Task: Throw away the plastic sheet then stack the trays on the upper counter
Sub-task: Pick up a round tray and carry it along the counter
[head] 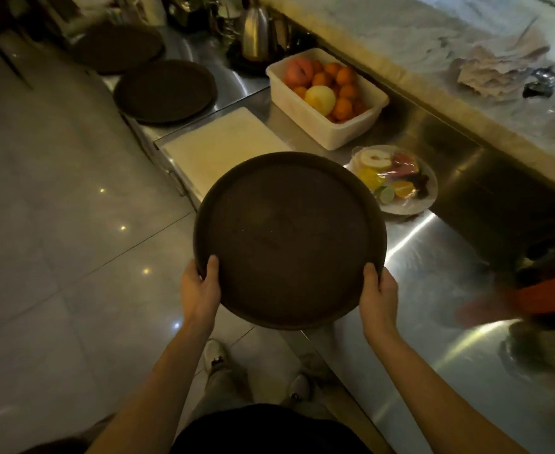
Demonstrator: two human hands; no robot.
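Held level, a round dark tray (289, 240), clamped at its near rim by both hands: left hand (200, 286) with thumb over the lip, right hand (379, 294) likewise, fingers hidden beneath. Hung over the front edge of the steel lower counter (433, 290), half above the tiled floor (56, 240), touching nothing but the hands. Lay farther along the same counter two more dark trays (164, 90), (119, 47), just apart, the nearer one reaching the counter's front edge. Sat between them and the held tray a white board (223, 145); beside it a white tub of fruit (327, 96) and a wrapped fruit plate (394, 180). Ran along the right the raised upper counter (417, 44), with crumpled paper (499, 67) on its near part and bare surface beyond.
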